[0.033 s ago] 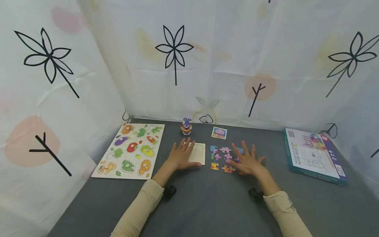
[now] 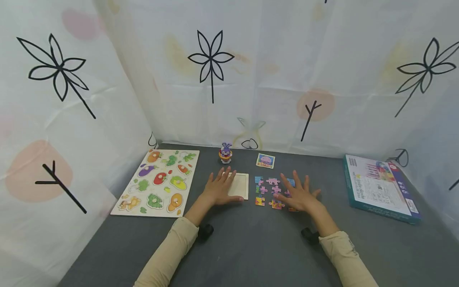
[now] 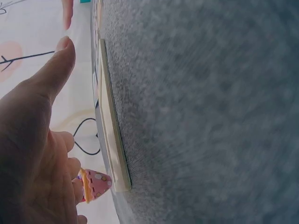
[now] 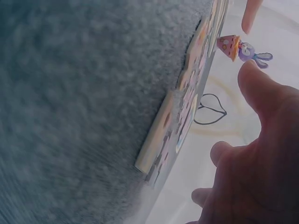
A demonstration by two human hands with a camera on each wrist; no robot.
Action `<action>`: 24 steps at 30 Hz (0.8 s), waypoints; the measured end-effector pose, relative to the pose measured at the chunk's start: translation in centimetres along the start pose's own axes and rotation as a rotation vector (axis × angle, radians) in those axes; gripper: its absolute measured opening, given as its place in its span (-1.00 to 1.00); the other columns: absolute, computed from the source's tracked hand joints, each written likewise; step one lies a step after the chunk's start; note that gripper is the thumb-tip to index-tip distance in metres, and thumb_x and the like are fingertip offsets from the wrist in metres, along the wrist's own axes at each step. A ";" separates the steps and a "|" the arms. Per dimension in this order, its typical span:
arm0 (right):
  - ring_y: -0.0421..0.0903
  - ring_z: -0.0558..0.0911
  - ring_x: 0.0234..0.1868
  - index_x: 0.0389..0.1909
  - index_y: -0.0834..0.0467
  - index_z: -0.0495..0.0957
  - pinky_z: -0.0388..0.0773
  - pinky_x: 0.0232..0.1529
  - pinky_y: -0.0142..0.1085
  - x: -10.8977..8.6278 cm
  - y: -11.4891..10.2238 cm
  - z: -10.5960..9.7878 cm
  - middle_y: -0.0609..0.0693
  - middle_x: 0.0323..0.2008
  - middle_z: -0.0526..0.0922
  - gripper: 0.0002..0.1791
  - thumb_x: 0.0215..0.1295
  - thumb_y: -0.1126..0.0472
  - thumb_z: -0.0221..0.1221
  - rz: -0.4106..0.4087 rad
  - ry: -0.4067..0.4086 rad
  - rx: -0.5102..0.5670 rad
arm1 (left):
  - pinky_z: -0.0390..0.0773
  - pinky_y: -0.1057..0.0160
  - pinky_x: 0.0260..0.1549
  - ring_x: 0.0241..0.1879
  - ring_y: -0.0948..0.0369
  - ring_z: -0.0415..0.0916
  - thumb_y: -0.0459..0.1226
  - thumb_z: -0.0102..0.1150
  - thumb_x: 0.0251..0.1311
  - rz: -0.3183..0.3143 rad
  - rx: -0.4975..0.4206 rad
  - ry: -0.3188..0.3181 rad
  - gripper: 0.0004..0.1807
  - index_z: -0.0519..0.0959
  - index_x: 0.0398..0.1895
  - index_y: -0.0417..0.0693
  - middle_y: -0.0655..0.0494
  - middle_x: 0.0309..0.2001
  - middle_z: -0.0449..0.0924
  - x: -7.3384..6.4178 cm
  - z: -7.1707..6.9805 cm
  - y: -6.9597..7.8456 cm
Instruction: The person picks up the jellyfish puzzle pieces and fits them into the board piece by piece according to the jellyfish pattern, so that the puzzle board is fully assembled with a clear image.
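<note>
My left hand is spread over the left part of a pale wooden puzzle tray, covering part of it. In the left wrist view the hand appears raised above the tray, and no object is between the fingers. To the right, my right hand spreads its fingers over several loose jigsaw pieces laid in rows, hiding some on that side. From the right wrist view, a wooden jigsaw piece lies flat on the table, apart from the hand.
A vegetable puzzle board lies at the left. Behind the tray stands a purple rabbit figurine, with a small picture card to its right. A teal-edged box lies on the grey table at the right. Patterned cloth hangs behind.
</note>
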State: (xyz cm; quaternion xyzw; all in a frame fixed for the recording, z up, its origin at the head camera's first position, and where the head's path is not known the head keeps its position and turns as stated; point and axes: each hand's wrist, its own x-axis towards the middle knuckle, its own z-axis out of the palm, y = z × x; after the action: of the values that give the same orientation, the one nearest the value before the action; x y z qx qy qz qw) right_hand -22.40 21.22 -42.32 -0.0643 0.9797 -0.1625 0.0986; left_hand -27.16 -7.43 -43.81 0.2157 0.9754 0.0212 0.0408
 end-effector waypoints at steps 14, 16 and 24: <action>0.47 -0.14 0.35 0.44 0.14 -0.10 -0.01 0.09 0.46 1.0 -0.5 -0.6 0.39 0.38 -0.11 -0.17 0.32 -0.26 -0.14 -0.021 0.090 -0.032 | -0.06 -0.20 0.31 0.45 -0.08 -0.32 0.29 0.17 -0.10 0.045 -0.272 -0.057 0.24 -0.24 0.45 -0.17 -0.15 0.47 -0.31 -0.2 0.4 -2.6; 0.41 0.13 0.28 0.38 0.23 0.07 0.18 0.10 0.32 1.7 -0.8 -0.7 0.41 0.29 0.14 -0.24 0.34 -0.17 -0.09 -0.057 0.169 -0.034 | -0.09 -0.18 0.32 0.45 -0.08 -0.36 0.24 0.22 -0.09 0.048 -0.321 -0.087 0.26 -0.27 0.44 -0.23 -0.17 0.46 -0.35 -0.1 0.7 -3.3; -0.12 0.19 -0.66 0.04 0.34 0.52 0.19 -0.59 -0.32 5.1 -2.5 -0.8 0.01 -0.75 0.28 -0.58 0.20 0.18 0.18 -0.253 0.292 0.126 | -0.13 -0.18 0.33 0.45 -0.08 -0.31 0.06 0.25 0.02 0.081 -0.420 -0.092 0.12 -0.19 0.41 -0.35 -0.22 0.46 -0.32 0.1 1.2 -4.3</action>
State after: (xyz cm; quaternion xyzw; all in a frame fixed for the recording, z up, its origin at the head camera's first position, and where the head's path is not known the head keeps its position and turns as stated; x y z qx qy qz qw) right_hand -27.31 18.29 -41.62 -0.1564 0.9556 -0.2422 -0.0618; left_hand -29.00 -11.28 -45.32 0.2421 0.9372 0.2159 0.1285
